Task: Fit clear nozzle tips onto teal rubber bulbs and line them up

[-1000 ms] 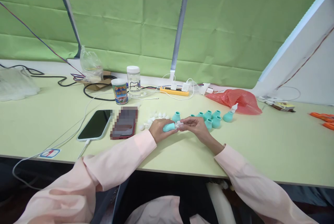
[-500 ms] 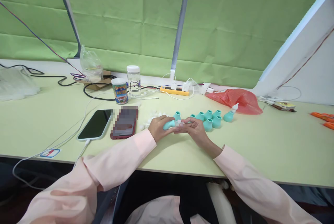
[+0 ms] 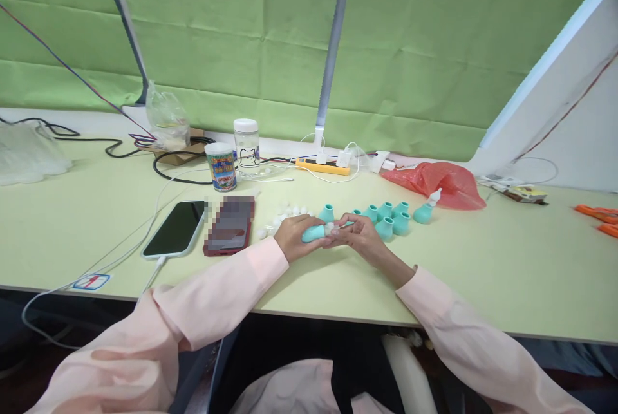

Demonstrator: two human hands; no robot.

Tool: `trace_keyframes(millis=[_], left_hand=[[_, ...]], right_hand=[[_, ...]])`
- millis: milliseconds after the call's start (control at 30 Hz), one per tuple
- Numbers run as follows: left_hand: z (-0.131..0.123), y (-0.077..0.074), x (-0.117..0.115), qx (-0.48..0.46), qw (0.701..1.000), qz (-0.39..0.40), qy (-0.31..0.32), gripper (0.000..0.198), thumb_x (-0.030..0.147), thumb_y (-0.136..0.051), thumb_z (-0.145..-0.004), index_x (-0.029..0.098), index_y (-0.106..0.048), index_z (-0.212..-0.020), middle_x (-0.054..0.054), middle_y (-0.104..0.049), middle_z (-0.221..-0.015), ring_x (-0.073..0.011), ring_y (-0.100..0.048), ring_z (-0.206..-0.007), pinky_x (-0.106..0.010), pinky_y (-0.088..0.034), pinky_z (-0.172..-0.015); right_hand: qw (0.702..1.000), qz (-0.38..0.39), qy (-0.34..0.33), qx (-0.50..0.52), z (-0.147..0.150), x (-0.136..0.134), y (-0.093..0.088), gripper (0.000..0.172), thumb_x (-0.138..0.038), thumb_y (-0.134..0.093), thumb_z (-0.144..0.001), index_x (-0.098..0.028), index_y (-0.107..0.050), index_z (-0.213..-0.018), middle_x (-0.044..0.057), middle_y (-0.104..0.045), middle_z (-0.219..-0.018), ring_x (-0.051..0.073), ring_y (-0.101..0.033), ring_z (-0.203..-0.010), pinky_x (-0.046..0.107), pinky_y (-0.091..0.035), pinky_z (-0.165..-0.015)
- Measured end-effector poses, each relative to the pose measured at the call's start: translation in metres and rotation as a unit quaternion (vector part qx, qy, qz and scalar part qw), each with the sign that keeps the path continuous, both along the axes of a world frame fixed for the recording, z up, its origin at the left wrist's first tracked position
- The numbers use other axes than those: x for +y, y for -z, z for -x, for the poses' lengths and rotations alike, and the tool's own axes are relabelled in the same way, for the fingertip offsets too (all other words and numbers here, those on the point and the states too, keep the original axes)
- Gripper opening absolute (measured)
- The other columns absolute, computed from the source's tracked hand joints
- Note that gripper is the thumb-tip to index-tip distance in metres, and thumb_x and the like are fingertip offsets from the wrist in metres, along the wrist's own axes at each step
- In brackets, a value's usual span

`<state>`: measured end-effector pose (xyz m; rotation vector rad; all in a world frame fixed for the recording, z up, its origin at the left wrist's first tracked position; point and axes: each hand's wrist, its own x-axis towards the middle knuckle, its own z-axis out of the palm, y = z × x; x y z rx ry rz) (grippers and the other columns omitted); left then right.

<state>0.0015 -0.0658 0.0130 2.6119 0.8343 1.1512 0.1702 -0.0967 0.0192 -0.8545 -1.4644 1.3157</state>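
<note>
bright, even light | soft shadows | sharp centre | wide-angle bending at edges

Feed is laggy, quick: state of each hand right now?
Left hand: closed around the teal bulb.
Right hand: fingertips pinched on the clear tip at the bulb's end.

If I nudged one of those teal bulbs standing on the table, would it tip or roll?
Likely hard to tip: the standing bulbs sit on wide bases, necks up. Once over, one would probably roll, round like the held bulb. Looks rubbery, so probably light.
</note>
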Motion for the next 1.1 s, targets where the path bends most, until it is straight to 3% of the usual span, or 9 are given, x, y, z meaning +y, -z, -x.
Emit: trace_keyframes(millis=[100, 167, 267, 367, 533, 633, 833, 933, 1100], left_hand=[[0.002, -0.01, -0.001, -0.017, 0.999, -0.024, -0.028, 0.026, 0.026, -0.05, -0.064, 0.015, -0.051, -0.088, -0.004, -0.058, -0.079, -0.0148, -0.054, -0.07, -0.025, -0.041, -0.064], [0.006, -0.015, 0.0, 0.014, 0.997, -0.049, -0.062, 0.028, 0.023, -0.047, -0.064, 0.015, -0.049, -0.09, -0.004, -0.055, -0.08, -0.0146, -0.052, -0.069, -0.026, -0.041, -0.062], [0.011, -0.017, 0.004, 0.099, 0.984, -0.086, -0.122, 0.027, 0.023, -0.046, -0.065, 0.018, -0.051, -0.091, -0.005, -0.051, -0.085, -0.0165, -0.049, -0.073, -0.028, -0.04, -0.061], [0.013, -0.016, 0.008, 0.15, 0.97, -0.118, -0.152, 0.028, 0.015, -0.046, -0.063, 0.022, -0.054, -0.088, -0.006, -0.048, -0.093, -0.0193, -0.044, -0.082, -0.03, -0.039, -0.065], [0.011, -0.016, 0.007, 0.159, 0.965, -0.11, -0.177, 0.032, 0.005, -0.043, -0.06, 0.022, -0.053, -0.086, -0.005, -0.045, -0.095, -0.0196, -0.039, -0.087, -0.031, -0.038, -0.069], [0.013, -0.021, 0.006, 0.151, 0.961, -0.104, -0.208, 0.032, 0.006, -0.044, -0.059, 0.021, -0.051, -0.086, -0.005, -0.044, -0.095, -0.0201, -0.038, -0.086, -0.031, -0.038, -0.067], [0.019, -0.031, 0.006, 0.115, 0.949, -0.119, -0.267, 0.029, 0.014, -0.045, -0.062, 0.022, -0.051, -0.089, -0.005, -0.044, -0.095, -0.0211, -0.039, -0.086, -0.031, -0.037, -0.065], [0.019, -0.03, 0.005, 0.131, 0.948, -0.112, -0.266, 0.026, 0.018, -0.045, -0.063, 0.024, -0.054, -0.087, -0.004, -0.046, -0.093, -0.0208, -0.041, -0.085, -0.03, -0.037, -0.062], [0.017, -0.028, 0.003, 0.166, 0.946, -0.067, -0.271, 0.023, 0.024, -0.043, -0.064, 0.022, -0.055, -0.083, -0.004, -0.049, -0.091, -0.0205, -0.045, -0.083, -0.025, -0.035, -0.051]], right_hand=[[0.991, -0.105, 0.078, -0.036, 0.004, -0.001, -0.001, 0.025, -0.026, -0.056, -0.068, -0.018, -0.047, -0.09, 0.002, -0.064, -0.068, 0.018, -0.062, -0.063, 0.038, -0.049, -0.066], [0.962, -0.204, 0.139, -0.115, 0.004, 0.0, 0.003, 0.032, -0.024, -0.052, -0.07, -0.019, -0.044, -0.1, 0.004, -0.063, -0.078, 0.017, -0.061, -0.069, 0.035, -0.048, -0.068], [0.862, -0.351, 0.208, -0.299, 0.001, 0.004, 0.014, 0.026, -0.016, -0.045, -0.071, -0.019, -0.049, -0.096, 0.005, -0.06, -0.083, 0.017, -0.057, -0.075, 0.033, -0.046, -0.068], [0.766, -0.4, 0.219, -0.452, -0.001, 0.008, 0.022, 0.026, -0.009, -0.039, -0.07, -0.017, -0.052, -0.092, 0.006, -0.058, -0.084, 0.018, -0.053, -0.078, 0.031, -0.044, -0.066], [0.677, -0.402, 0.188, -0.588, 0.003, 0.006, 0.021, 0.023, -0.015, -0.04, -0.072, -0.015, -0.053, -0.092, 0.009, -0.055, -0.085, 0.022, -0.045, -0.084, 0.034, -0.041, -0.067], [0.665, -0.408, 0.176, -0.6, 0.009, 0.004, 0.02, 0.026, -0.017, -0.038, -0.076, -0.014, -0.051, -0.097, 0.01, -0.054, -0.087, 0.022, -0.042, -0.083, 0.034, -0.039, -0.068], [0.647, -0.438, 0.12, -0.613, 0.034, 0.004, 0.019, 0.04, -0.01, -0.038, -0.073, -0.021, -0.041, -0.111, 0.007, -0.039, -0.119, 0.024, -0.035, -0.093, 0.037, -0.032, -0.072], [0.644, -0.431, 0.098, -0.625, 0.044, 0.005, 0.017, 0.035, -0.008, -0.037, -0.072, -0.02, -0.046, -0.104, 0.007, -0.044, -0.113, 0.025, -0.035, -0.092, 0.037, -0.03, -0.07], [0.65, -0.432, 0.071, -0.621, 0.043, 0.007, 0.013, 0.02, -0.01, -0.036, -0.075, -0.015, -0.051, -0.087, 0.008, -0.055, -0.085, 0.023, -0.039, -0.091, 0.036, -0.031, -0.069]])
